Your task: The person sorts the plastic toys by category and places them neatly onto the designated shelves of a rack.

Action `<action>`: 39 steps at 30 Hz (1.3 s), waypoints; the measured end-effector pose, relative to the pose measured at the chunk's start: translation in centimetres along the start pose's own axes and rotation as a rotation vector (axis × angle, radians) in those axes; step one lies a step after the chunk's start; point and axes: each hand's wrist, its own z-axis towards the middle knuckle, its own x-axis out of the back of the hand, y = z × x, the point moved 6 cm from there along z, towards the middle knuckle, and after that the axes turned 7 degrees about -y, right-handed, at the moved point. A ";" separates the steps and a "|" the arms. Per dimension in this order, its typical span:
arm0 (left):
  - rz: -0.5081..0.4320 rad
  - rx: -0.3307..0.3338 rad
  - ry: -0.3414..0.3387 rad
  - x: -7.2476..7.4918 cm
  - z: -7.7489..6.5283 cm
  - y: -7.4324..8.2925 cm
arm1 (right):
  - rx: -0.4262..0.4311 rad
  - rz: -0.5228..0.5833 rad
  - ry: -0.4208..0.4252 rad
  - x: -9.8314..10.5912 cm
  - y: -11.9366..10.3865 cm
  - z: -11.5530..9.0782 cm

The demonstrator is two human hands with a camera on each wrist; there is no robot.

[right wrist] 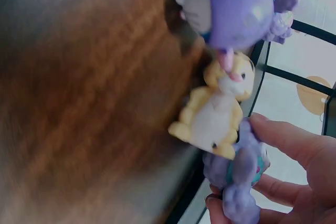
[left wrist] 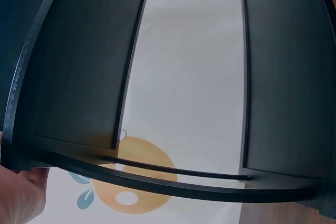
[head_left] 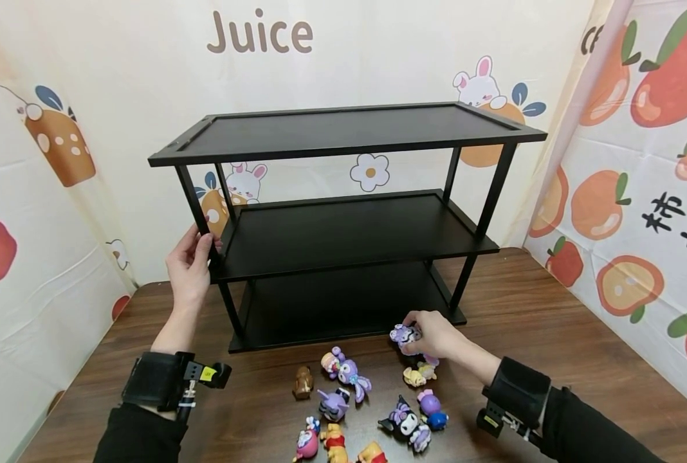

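A black three-tier shelf [head_left: 343, 231] stands on the wooden table. My left hand [head_left: 190, 265] grips its front left post at the middle tier; in the left wrist view only part of that hand [left wrist: 21, 195] shows at the lower left. My right hand [head_left: 436, 337] pinches a light purple figurine [head_left: 403, 334] by the bottom tier's front edge. The right wrist view shows this purple figurine [right wrist: 244, 182] between thumb and fingers [right wrist: 278, 137]. Close to it are a yellow figurine [head_left: 419, 374] and a round purple-and-blue figurine [head_left: 430, 404].
Several other figurines lie in front of the shelf: a brown one [head_left: 303, 383], a long-eared purple one [head_left: 352, 378], a black-hooded one [head_left: 406, 421] and a yellow bear in a red shirt [head_left: 335, 444]. Printed cloth [head_left: 118, 38] hangs behind and at both sides.
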 end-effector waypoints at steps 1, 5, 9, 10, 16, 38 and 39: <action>0.011 -0.002 -0.001 -0.1 -0.1 0.3 | 0.001 -0.015 0.003 0.2 0.0 0.0; 0.018 -0.005 -0.005 -0.6 -0.3 1.4 | 0.012 -0.095 -0.020 0.9 -0.1 0.0; 0.009 0.001 0.000 -0.7 -0.4 1.5 | 0.015 -0.169 -0.075 1.4 -0.4 -0.1; 0.008 0.004 0.002 -0.7 -0.4 1.5 | 0.020 -0.192 -0.086 1.5 -0.5 -0.1; 0.015 0.017 0.008 -0.7 -0.4 1.4 | 0.070 -0.357 -0.163 1.7 -1.2 -0.3; 0.014 0.025 0.013 -0.2 -0.3 0.4 | 0.105 -0.928 -0.487 0.0 -2.8 0.1; 0.013 0.025 0.013 -0.3 -0.4 0.5 | 0.109 -0.910 -0.497 0.1 -2.8 0.1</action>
